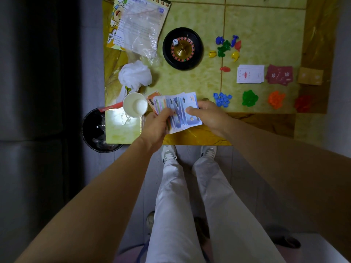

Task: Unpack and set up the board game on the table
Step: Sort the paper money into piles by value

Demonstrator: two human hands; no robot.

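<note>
Both hands hold a fanned stack of paper play money (178, 109) over the table's near edge. My left hand (157, 126) grips the fan from below. My right hand (209, 115) pinches the top bluish note. On the table lie a black roulette wheel (182, 48) with a white die (175, 42) on it, mixed coloured pawns (227, 47), a white card stack (250, 74), a dark red card stack (279, 74), a tan card stack (310, 75), and piles of blue (222, 99), green (249, 98), orange (276, 99) and red (303, 103) tokens.
A folded board with a plastic bag (138, 25) lies at the far left. A crumpled white bag (135, 75) and a paper cup (135, 104) stand near the left edge. A black bin (95, 130) sits on the floor by the table's corner.
</note>
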